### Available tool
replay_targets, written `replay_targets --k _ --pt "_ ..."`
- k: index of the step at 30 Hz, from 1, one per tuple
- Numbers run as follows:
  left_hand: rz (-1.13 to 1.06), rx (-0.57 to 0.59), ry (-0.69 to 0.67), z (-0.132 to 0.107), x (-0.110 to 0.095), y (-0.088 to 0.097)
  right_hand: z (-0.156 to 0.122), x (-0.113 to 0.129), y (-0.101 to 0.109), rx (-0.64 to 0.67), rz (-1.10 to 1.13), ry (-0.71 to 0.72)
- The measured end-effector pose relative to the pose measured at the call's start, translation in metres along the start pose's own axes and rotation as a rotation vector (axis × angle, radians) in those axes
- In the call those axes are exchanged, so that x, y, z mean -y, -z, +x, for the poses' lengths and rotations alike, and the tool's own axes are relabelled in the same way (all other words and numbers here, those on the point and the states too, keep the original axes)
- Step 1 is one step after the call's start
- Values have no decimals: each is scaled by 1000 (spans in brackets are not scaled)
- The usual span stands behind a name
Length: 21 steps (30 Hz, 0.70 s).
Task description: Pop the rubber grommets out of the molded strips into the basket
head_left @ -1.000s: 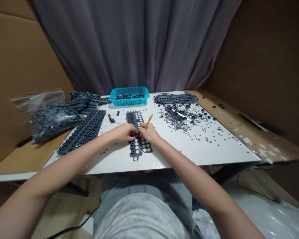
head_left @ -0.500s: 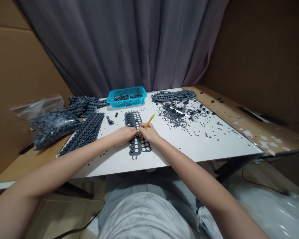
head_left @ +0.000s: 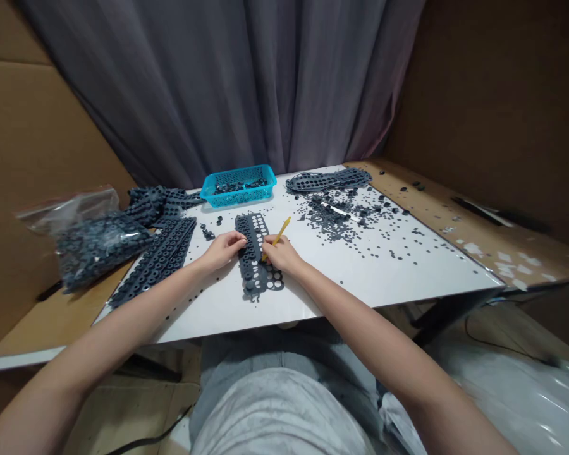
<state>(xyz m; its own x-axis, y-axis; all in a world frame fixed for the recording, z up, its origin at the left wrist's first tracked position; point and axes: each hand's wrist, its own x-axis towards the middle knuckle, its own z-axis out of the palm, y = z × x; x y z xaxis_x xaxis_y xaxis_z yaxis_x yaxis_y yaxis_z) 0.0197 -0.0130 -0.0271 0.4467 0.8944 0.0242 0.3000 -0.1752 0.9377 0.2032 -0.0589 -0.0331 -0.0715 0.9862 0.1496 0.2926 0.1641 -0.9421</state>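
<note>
Dark grey punched rubber sheet (head_left: pixel 252 229) flat on white board (head_left: pixel 384 278), between both hands. Left hand (head_left: pixel 222 249), open and loosely curled, drawn back to the sheet's edge, apart from right hand (head_left: pixel 281 254), pinching yellow stick (head_left: pixel 282 231).

This is a small makeshift workshop: cardboard panels (head_left: pixel 38 158) and a grey curtain (head_left: pixel 194 82) box in a wooden counter (head_left: pixel 455 215) topped by a white board (head_left: pixel 360 284), which carries punched dark rubber sheets (head_left: pixel 161 259), a bulging plastic bag (head_left: pixel 99 243) and a blue plastic basket (head_left: pixel 237 193).
</note>
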Motion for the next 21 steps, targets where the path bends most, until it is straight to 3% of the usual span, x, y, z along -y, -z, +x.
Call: replay_targets --k 8,15,21 --pt "-301 88 200 -12 -19 2 -1 -5 1 11 104 -86" --pt "-476 122 285 -20 -18 -2 -1 -3 1 -28 156 -106" --pt "-530 115 330 -22 -17 -3 -9 8 7 47 335 103"
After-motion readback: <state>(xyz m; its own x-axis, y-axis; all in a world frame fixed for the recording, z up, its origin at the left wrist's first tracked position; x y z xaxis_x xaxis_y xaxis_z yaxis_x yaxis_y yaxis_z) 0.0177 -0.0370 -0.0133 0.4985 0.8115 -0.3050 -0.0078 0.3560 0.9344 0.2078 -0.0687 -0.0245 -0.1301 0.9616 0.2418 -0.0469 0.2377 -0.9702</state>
